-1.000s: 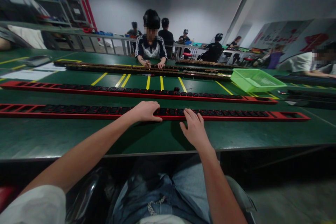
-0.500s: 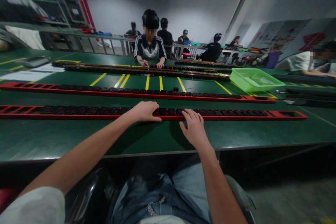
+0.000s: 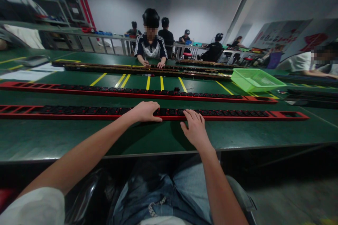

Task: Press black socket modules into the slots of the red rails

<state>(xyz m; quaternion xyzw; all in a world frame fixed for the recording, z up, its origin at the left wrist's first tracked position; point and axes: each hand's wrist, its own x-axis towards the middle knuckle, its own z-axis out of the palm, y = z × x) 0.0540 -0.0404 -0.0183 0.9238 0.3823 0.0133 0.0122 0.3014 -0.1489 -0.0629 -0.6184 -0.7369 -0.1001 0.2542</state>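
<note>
A long red frame [image 3: 237,118] lies across the table in front of me, filled along most of its length with black socket-like modules [image 3: 219,113]. My left hand [image 3: 146,111] straddles this frame, its thumb along the near edge and its fingers over the top; some fingertips are hidden. To its right, my right hand [image 3: 195,124] rests its fingertips on the modules, with the thumb held apart near the front edge. A short stretch of modules shows between the two hands. The left end of the frame has bare slots [image 3: 21,109].
A second red frame [image 3: 126,91] with black modules lies parallel behind. Farther back are dark long strips [image 3: 105,69], a green basket [image 3: 257,80] and white papers [image 3: 23,74]. A co-worker [image 3: 151,44] sits opposite, hands at those strips; another person [image 3: 303,63] leans in at right.
</note>
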